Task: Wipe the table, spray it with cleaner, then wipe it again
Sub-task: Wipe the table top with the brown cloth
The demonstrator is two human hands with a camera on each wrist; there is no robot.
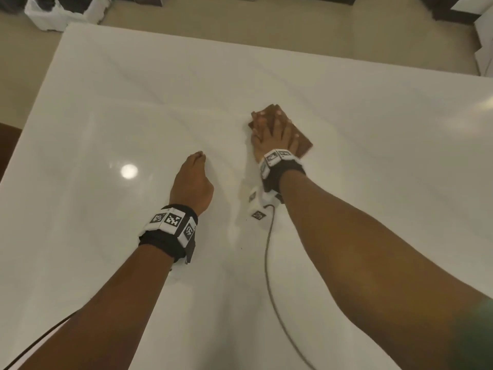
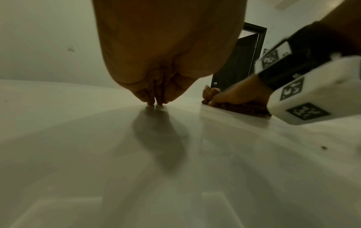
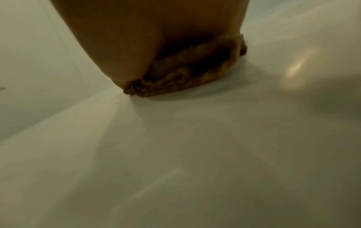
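Note:
A folded brown cloth (image 1: 304, 143) lies on the glossy white table (image 1: 106, 116), a little right of its middle. My right hand (image 1: 270, 128) lies flat on top of it, fingers spread and pressing down; the cloth's bunched edge (image 3: 185, 72) shows under the palm (image 3: 156, 30). My left hand (image 1: 194, 177) is beside it to the left and nearer to me, holding nothing. Its fingers are loosely bent and their tips (image 2: 154, 102) touch the bare table. The cloth (image 2: 244, 108) is also in the left wrist view. No spray bottle is in view.
A grey cable (image 1: 266, 249) runs from my right wrist across the table toward me. Beyond the far edge is beige floor with white bags (image 1: 61, 12) at the top left. A brown chair edge (image 1: 8, 145) sits at the left. A dark door (image 2: 238, 61) stands behind.

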